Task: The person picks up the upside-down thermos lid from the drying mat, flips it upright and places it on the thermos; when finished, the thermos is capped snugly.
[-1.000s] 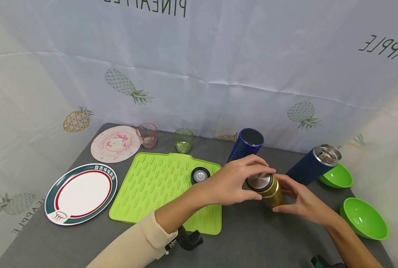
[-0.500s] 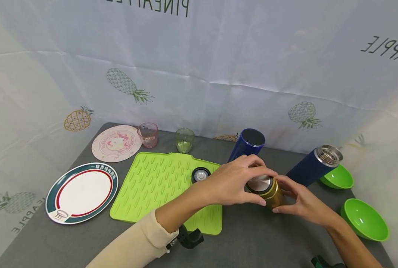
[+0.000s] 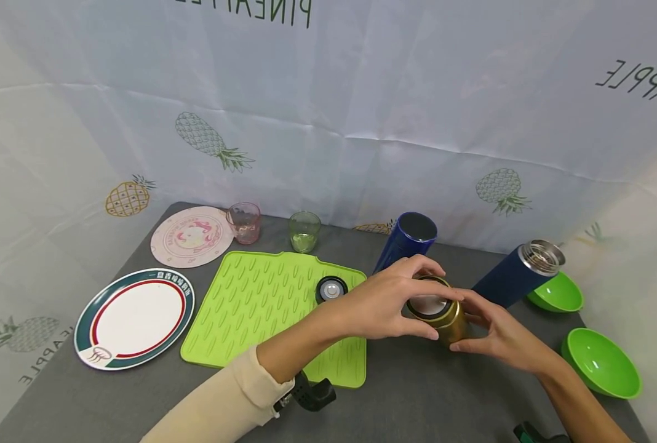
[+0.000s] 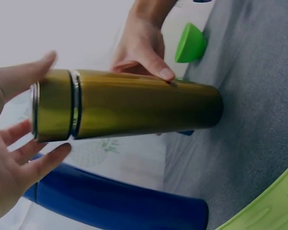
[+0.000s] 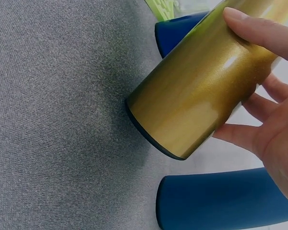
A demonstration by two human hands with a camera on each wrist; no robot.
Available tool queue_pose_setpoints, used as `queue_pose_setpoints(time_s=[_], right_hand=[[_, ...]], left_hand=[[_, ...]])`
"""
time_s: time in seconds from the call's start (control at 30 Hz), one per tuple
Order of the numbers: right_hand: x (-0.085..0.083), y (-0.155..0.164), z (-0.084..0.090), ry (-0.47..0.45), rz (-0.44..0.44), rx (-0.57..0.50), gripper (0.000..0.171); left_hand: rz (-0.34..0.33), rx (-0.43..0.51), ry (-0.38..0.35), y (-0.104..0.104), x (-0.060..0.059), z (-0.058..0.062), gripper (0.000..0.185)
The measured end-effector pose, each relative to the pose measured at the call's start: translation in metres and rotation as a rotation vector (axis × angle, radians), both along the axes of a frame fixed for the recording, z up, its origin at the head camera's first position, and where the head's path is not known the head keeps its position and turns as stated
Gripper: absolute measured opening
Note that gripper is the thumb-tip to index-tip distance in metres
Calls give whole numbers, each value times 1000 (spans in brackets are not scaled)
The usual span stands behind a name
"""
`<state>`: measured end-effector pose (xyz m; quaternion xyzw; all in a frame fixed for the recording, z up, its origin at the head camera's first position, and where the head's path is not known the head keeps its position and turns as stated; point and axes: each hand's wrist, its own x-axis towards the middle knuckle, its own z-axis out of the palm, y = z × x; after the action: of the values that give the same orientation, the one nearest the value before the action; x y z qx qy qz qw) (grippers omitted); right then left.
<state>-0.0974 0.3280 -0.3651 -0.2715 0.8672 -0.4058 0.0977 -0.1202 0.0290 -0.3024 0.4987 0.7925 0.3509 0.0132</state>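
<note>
The left hand (image 3: 386, 301) curls over the top of a gold flask (image 3: 445, 317), its fingertips spread around the lid (image 4: 53, 105), which is the short band at the flask's upper end. The right hand (image 3: 497, 335) grips the flask's body from the side, thumb on the front and fingers wrapped behind. The flask stands upright on a gray cloth-covered table (image 3: 417, 394), just right of a green ridged mat (image 3: 262, 307).

The flask looks like metal with a smooth, glossy coat, so it is probably rigid, moderately heavy, and a little slippery under dry fingers. It should not dent or break easily. The firmest hold is likely around the middle of the body, where the right hand sits now, with the other hand on the lid's rim. A seam separates the lid from the body in the left wrist view.

A small round cap (image 3: 331, 289) rests on the mat. Behind the hands stand 2 dark blue flasks: 1 (image 3: 408, 240) close behind the left hand, and 1 (image 3: 519, 274) to the right with a bare steel neck. Further right are 2 green bowls (image 3: 602, 363). On the left lie a white plate (image 3: 135, 320), a pink round board (image 3: 190, 237), and 2 small glasses (image 3: 303, 232).
</note>
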Motion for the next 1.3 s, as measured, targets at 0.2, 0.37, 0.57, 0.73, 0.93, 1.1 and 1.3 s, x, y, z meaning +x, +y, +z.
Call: queue_pose_setpoints(time_s=[0.2, 0.37, 0.57, 0.73, 0.93, 1.1, 1.3], right_hand=[[0, 0, 0, 8, 2, -2, 82], [1, 1, -1, 8, -1, -2, 81], [1, 0, 0, -7, -18, 11, 80], [1, -1, 0, -12, 3, -14, 79], [2, -1, 0, -12, -9, -3, 78], [2, -1, 0, 0, -13, 8, 78], [1, -1, -1, -4, 13, -22, 80]], left_hand=[[15, 20, -21, 0, 0, -1, 51], [-94, 39, -51, -1, -2, 1, 52], [2, 15, -41, 2, 0, -2, 57], [-103, 38, -90, 0, -3, -2, 49], [-96, 20, -58, -1, -1, -1, 51], [-10, -16, -6, 2, 2, 0, 53], [-131, 4, -21, -1, 0, 5, 51]])
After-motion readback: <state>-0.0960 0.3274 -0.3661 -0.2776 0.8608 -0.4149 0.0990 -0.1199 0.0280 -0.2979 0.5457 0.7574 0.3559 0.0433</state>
